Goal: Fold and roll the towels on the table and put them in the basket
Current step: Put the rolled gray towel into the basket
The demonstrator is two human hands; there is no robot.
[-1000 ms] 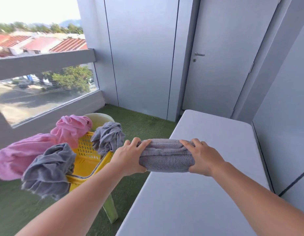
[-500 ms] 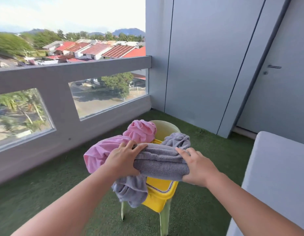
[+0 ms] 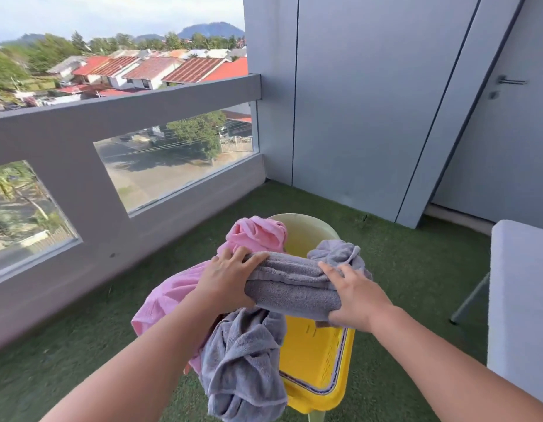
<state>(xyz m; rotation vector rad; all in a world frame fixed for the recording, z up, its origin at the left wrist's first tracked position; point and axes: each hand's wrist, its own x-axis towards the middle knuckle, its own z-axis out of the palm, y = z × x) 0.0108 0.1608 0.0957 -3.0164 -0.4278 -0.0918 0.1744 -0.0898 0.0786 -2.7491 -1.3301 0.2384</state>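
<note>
Rolled towel (image 3: 294,289), basket (image 3: 320,357) partly hidden beneath

The rolled grey terry towel (image 3: 294,287) covered most of the inside of the yellow plastic basket (image 3: 319,360). The pale green plastic chair (image 3: 303,234) showed only partly, and the white table (image 3: 520,300) ran off the right edge.

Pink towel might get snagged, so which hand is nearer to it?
Left. The left hand grips one end of the rolled grey towel right beside the pink towel, overlapping it in view; the right hand grips the other end, farther off above the yellow basket.
</note>
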